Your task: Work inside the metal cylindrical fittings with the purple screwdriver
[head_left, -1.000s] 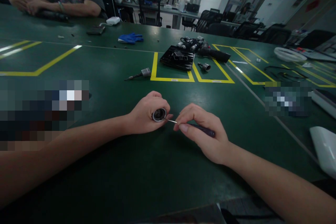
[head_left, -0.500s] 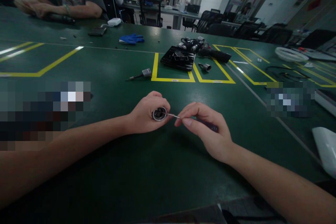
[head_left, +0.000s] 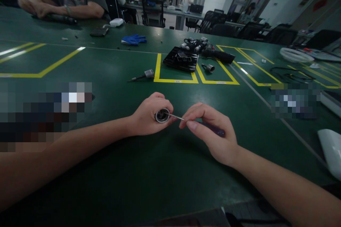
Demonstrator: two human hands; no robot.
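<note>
1. Worktop (head_left: 112,170): flat, matte dark green, marked with yellow tape rectangles.
2. Left hand (head_left: 147,115): grip wrapped closed round the metal cylinder (head_left: 161,115), near the worktop's centre.
3. Right hand (head_left: 213,138): at 3 o'clock of the left; grip pinched shut on the screwdriver (head_left: 217,132).
4. Black tray (head_left: 181,58): angular, glossy, at 12 o'clock of both hands, well apart.
5. Screwdriver: dark handle, thin steel shaft, tip at the cylinder's mouth.
6. Metal cylinder: round, silver rim, dark hollow bore.

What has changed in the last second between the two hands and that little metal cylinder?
The right hand slid slightly rightward, baring more shaft of the thin screwdriver; its tip rose a little across the open end of the metal cylinder. The left hand keeps gripping the cylinder in place; nothing was let go.
</note>
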